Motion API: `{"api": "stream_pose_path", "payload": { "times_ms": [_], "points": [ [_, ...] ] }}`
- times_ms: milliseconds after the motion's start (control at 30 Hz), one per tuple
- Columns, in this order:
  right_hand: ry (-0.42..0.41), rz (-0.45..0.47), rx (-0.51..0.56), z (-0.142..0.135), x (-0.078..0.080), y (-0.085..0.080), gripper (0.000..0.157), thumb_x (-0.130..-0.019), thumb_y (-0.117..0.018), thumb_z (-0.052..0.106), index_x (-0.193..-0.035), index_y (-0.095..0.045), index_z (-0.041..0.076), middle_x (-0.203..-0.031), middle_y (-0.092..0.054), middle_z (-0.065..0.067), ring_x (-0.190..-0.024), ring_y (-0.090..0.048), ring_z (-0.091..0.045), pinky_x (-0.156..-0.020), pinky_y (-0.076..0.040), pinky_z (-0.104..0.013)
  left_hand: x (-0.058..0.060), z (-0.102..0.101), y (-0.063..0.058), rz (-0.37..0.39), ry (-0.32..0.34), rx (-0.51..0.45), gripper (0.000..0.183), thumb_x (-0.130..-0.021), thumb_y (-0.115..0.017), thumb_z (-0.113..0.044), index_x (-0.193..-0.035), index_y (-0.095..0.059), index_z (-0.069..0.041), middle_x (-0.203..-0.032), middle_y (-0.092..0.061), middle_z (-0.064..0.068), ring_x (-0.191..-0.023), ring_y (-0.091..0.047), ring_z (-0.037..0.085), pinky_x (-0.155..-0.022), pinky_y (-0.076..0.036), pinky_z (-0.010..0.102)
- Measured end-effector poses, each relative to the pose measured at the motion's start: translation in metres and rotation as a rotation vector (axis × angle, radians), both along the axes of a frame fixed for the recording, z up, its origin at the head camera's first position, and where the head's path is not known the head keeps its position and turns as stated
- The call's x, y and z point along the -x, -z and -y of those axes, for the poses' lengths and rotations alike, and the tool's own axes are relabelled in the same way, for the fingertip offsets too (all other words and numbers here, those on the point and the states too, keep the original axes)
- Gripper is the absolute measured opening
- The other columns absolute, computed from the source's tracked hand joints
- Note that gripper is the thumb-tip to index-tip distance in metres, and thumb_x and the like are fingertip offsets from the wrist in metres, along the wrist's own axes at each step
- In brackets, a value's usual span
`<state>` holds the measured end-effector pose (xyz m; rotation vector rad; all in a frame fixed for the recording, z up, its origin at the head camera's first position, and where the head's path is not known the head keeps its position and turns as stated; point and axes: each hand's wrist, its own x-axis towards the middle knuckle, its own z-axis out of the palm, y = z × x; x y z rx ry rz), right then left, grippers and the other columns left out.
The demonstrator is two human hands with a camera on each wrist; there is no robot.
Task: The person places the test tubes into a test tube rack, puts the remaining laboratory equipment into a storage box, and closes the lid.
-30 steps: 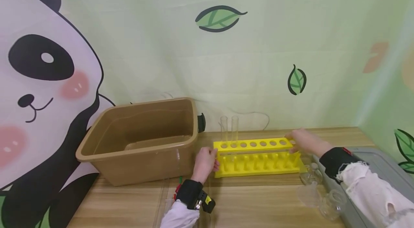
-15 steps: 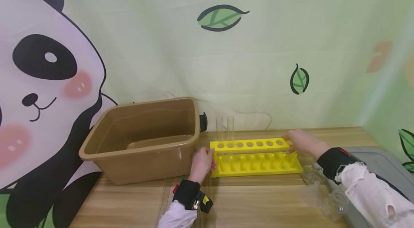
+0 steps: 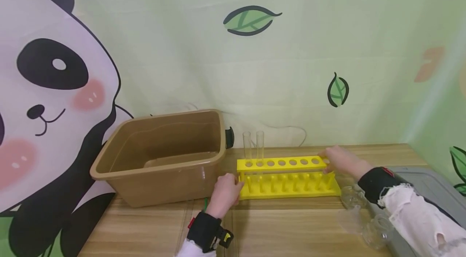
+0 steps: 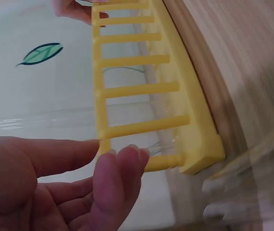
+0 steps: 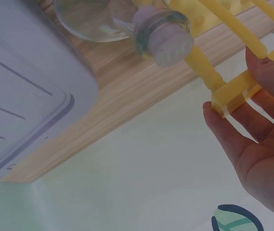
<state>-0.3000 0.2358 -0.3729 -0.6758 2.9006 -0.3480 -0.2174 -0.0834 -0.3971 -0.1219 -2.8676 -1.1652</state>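
Note:
A yellow test tube rack (image 3: 287,192) stands on the wooden table, its row of holes along the top bar and pegs below. Two clear test tubes (image 3: 247,145) stand upright in its leftmost holes. My right hand (image 3: 340,160) grips the rack's right end at the top bar, thumb on one side and fingers on the other in the right wrist view. My left hand (image 3: 225,194) is at the left end, fingers loosely bent beside the end post. In the left wrist view its thumb (image 4: 65,156) and fingertips are apart; contact with the rack is unclear.
A brown plastic bin (image 3: 156,184) stands left of the rack. Clear glassware, including a stoppered flask (image 5: 161,36), lies at the right beside a grey lid (image 3: 411,184). A transparent item lies under the left forearm. A printed curtain (image 3: 182,54) hangs behind the table.
My left hand has drawn back slightly down and left from the rack's end. My right hand keeps its grip on the right end. The view has shifted a little.

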Motion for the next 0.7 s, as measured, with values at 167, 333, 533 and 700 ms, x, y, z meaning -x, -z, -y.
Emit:
{"api": "stream_pose_path", "payload": {
  "times_ms": [167, 333, 533, 700],
  "points": [
    [-0.007, -0.006, -0.004, -0.001, -0.001, 0.000, 0.046, -0.067, -0.077, 0.003, -0.108, -0.059, -0.010, -0.102, -0.059, -0.024, -0.093, -0.055, -0.038, -0.078, -0.044, -0.048, -0.018, 0.013, -0.005, -0.043, -0.020, 0.143, 0.032, -0.083, -0.062, -0.011, -0.055, -0.047, -0.007, -0.049, -0.033, -0.004, -0.041, -0.032, 0.011, -0.039, -0.024, 0.024],
    [-0.007, -0.004, 0.001, -0.001, 0.000, 0.000, 0.047, -0.067, -0.077, 0.003, -0.108, -0.059, -0.010, -0.102, -0.059, -0.024, -0.093, -0.055, -0.037, -0.079, -0.043, -0.049, -0.037, 0.026, 0.002, -0.093, -0.033, 0.278, 0.030, -0.078, -0.067, -0.009, -0.055, -0.047, -0.006, -0.053, -0.042, 0.000, -0.045, -0.042, 0.016, -0.040, -0.032, 0.030],
    [0.002, 0.003, -0.004, -0.001, 0.001, 0.001, 0.047, -0.068, -0.077, 0.004, -0.109, -0.059, -0.010, -0.103, -0.059, -0.024, -0.093, -0.055, -0.037, -0.079, -0.043, -0.048, -0.052, 0.033, 0.017, -0.080, -0.011, 0.323, 0.024, -0.076, -0.068, -0.007, -0.060, -0.052, -0.002, -0.052, -0.045, 0.003, -0.044, -0.043, 0.015, -0.040, -0.034, 0.029],
    [-0.005, -0.002, 0.000, -0.001, 0.001, 0.003, 0.047, -0.068, -0.076, 0.003, -0.109, -0.059, -0.010, -0.103, -0.059, -0.024, -0.093, -0.055, -0.037, -0.079, -0.043, -0.048, -0.055, 0.033, 0.024, -0.048, -0.043, 0.297, 0.021, -0.075, -0.067, -0.005, -0.062, -0.051, -0.001, -0.057, -0.046, 0.004, -0.046, -0.040, 0.014, -0.040, -0.033, 0.029]
  ]
}}
